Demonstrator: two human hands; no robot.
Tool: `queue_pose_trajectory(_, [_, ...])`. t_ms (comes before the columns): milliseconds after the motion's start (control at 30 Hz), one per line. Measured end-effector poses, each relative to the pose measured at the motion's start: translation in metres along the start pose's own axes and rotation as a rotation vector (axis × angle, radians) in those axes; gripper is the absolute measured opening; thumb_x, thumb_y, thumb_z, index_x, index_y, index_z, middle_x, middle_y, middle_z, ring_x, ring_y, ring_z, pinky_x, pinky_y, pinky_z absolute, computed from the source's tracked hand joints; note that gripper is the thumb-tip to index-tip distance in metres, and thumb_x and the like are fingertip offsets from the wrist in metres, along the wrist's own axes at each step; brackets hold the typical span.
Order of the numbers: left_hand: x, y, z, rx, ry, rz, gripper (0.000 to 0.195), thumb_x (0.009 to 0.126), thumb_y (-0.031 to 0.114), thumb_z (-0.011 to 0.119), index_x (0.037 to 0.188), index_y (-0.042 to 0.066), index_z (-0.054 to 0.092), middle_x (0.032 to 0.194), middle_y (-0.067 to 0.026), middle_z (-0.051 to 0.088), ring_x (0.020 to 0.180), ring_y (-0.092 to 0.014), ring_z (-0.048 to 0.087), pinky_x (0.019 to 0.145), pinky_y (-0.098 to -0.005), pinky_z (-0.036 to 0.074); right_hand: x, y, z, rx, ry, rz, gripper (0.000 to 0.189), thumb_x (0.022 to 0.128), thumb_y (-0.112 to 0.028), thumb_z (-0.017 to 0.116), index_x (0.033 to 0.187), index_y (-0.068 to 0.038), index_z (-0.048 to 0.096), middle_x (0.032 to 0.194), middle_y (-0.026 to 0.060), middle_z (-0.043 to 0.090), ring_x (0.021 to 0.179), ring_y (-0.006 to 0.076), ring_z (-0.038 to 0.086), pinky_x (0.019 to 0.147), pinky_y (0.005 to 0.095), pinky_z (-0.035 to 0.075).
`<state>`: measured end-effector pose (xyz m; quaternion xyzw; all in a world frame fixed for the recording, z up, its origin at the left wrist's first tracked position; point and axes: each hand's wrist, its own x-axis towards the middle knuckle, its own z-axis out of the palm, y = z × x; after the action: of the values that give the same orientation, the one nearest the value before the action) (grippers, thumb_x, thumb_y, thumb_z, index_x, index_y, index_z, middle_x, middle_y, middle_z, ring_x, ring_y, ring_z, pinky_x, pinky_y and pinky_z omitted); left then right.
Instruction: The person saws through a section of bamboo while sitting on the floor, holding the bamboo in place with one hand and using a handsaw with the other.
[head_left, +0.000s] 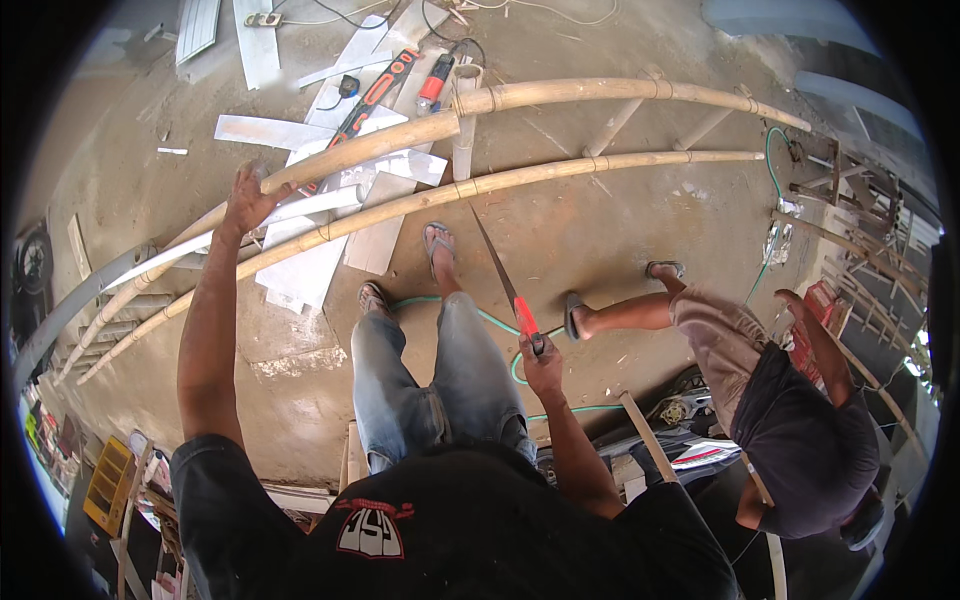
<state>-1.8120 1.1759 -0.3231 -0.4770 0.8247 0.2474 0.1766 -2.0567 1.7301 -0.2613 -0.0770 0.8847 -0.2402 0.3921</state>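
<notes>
My right hand (541, 367) grips a handsaw by its red and black handle (527, 319). The narrow, tapering blade (491, 247) points away from me, its tip just short of the near rail (390, 211) of a bamboo ladder. Out to the left, my left hand (253, 199) is closed over a thick bamboo pole (375, 148) along the ladder's far side. This pole ends beside a rung, where another bamboo length (570, 91) carries on to the right. A white plastic pipe (315, 204) lies between the two bamboo lines, just below my left hand.
Beyond the bamboo lie a red and black angle grinder (435, 82), an orange spirit level (375, 94), a tape measure (349, 86) and white panel offcuts (262, 133). A co-worker (802, 442) is at my right. A green hose (495, 321) crosses the floor near my feet.
</notes>
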Motion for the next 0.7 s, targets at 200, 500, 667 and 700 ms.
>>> queue_pose_trajectory(200, [0.027,0.004,0.019,-0.151,-0.18,0.095,0.105,0.071,0.067,0.07,0.144,-0.001,0.037,0.147,-0.0291,0.035,0.14,-0.039,0.031,0.115,-0.0454,0.028,-0.045,0.012,0.032,0.049,0.095,0.03,0.039,0.093,-0.036,0.066,0.077,-0.002,0.056,0.061,0.0016,0.047,0.059,0.0109,0.041,0.055,0.0316,0.04])
queue_pose_trajectory(500, [0.027,0.014,0.006,-0.331,-0.263,0.063,0.107,0.072,0.069,0.067,0.146,-0.001,0.035,0.141,-0.0302,0.043,0.133,-0.037,0.043,0.112,-0.0416,0.033,-0.142,0.058,0.128,0.165,0.22,0.153,0.033,0.095,-0.031,0.064,0.082,-0.003,0.055,0.07,-0.0022,0.048,0.068,0.0077,0.041,0.06,0.0275,0.039])
queue_pose_trajectory(667, [0.048,-0.011,0.017,-0.299,0.009,0.07,0.097,0.078,0.069,0.061,0.141,-0.002,0.043,0.138,-0.0283,0.048,0.131,-0.039,0.046,0.109,-0.0436,0.036,-0.165,0.029,0.142,0.166,0.261,0.177,0.033,0.095,-0.032,0.065,0.082,-0.003,0.057,0.067,-0.0019,0.047,0.066,0.0079,0.04,0.059,0.0273,0.039])
queue_pose_trajectory(700, [0.034,-0.001,0.008,-0.323,0.073,0.101,0.092,0.08,0.066,0.062,0.139,-0.002,0.046,0.137,-0.0275,0.05,0.129,-0.04,0.047,0.108,-0.0442,0.036,-0.164,0.026,0.142,0.15,0.27,0.169,0.033,0.094,-0.032,0.065,0.082,-0.003,0.057,0.066,-0.0019,0.047,0.064,0.0083,0.04,0.058,0.0276,0.039])
